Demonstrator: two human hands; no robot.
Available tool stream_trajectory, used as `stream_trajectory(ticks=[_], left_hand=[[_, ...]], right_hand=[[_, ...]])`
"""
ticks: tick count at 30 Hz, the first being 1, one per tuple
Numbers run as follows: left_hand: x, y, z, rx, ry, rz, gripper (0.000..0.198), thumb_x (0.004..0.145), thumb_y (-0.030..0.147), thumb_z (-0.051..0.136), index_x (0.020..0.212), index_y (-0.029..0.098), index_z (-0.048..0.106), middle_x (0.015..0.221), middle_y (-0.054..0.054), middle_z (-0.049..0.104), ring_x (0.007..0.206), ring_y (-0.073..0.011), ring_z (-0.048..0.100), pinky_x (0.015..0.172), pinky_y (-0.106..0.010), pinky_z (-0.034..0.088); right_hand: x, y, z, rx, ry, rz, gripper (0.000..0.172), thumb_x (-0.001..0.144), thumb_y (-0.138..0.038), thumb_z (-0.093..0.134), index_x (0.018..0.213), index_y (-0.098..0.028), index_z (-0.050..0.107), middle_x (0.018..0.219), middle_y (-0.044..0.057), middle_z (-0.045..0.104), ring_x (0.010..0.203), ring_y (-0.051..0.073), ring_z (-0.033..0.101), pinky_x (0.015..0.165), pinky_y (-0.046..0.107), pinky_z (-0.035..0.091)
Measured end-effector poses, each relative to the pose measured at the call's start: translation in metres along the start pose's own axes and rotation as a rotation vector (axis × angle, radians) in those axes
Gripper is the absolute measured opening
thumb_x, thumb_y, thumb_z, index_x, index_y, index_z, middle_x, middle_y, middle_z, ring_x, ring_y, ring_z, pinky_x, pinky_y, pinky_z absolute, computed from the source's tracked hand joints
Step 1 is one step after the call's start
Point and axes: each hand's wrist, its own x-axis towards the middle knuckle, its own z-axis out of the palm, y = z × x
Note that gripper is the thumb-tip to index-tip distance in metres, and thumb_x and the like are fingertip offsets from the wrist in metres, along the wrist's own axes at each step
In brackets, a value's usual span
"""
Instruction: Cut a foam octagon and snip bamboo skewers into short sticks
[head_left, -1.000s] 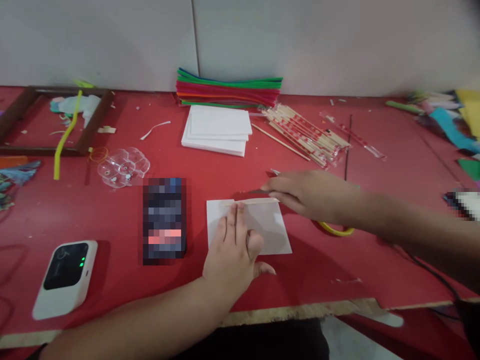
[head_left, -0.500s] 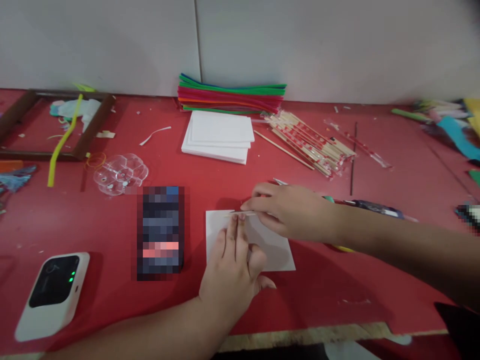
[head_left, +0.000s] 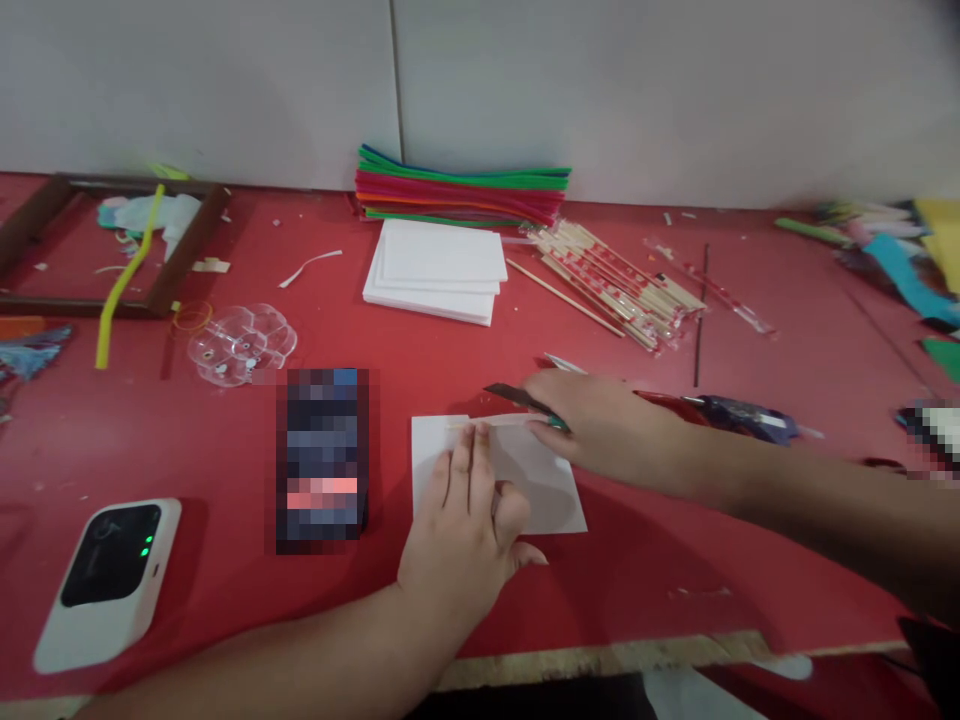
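Observation:
On the red table lies a white sheet (head_left: 541, 490), partly under my left hand (head_left: 465, 520). That hand lies flat, its fingers stretched forward and their tips pressing near the sheet's far edge, on what looks like a thin pale strip. My right hand (head_left: 592, 425) is closed around a utility knife (head_left: 517, 394) with a dark blade and a bit of green at the handle. The blade points left, just beyond the sheet's far edge. Right of my left fingertips, a narrow strip of paper (head_left: 510, 421) runs along that edge.
Stacked white sheets (head_left: 442, 260) and colourful pipe cleaners (head_left: 465, 190) lie at the back, beside wrapped chopsticks (head_left: 615, 285). A phone (head_left: 322, 460), a white device (head_left: 109, 585) and a clear plastic palette (head_left: 242, 345) are at left. A dark pen-like tool (head_left: 746, 418) lies right, beyond my forearm.
My right hand has moved right and slightly up, away from my left fingertips, and the knife blade now shows clear of the sheet. My left hand stays in place.

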Motion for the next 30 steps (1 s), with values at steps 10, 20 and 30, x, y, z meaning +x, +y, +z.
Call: stream_trajectory(ticks=[10,20,30], left_hand=[[0.0,0.0,0.0,0.0,-0.009,-0.009,0.068,0.065,0.073,0.074,0.095,0.013,0.06,0.136,-0.034,0.056,0.129,-0.046,0.054,0.101,-0.052,0.051],[-0.001,0.0,-0.001,-0.028,-0.026,-0.022,0.063,0.071,0.07,0.072,0.095,0.013,0.06,0.138,-0.034,0.055,0.13,-0.0465,0.053,0.099,-0.054,0.052],[-0.007,-0.007,-0.002,-0.044,0.035,-0.082,0.063,0.092,0.055,0.058,0.131,0.006,0.052,0.143,-0.029,0.054,0.136,-0.0418,0.048,0.101,-0.052,0.05]], right_hand=[[-0.005,-0.004,-0.002,-0.111,-0.083,-0.2,0.023,0.092,-0.012,0.046,0.1,-0.015,0.066,0.106,0.012,0.066,0.096,0.025,0.06,0.068,0.033,0.042],[0.003,-0.006,0.006,0.052,-0.033,0.001,0.024,0.098,-0.024,0.048,0.105,-0.018,0.07,0.098,0.007,0.072,0.094,0.022,0.067,0.08,0.033,0.047],[0.006,-0.007,0.008,-0.02,-0.038,0.01,0.02,0.095,-0.023,0.05,0.093,-0.016,0.068,0.09,0.007,0.07,0.084,0.021,0.067,0.07,0.031,0.044]])
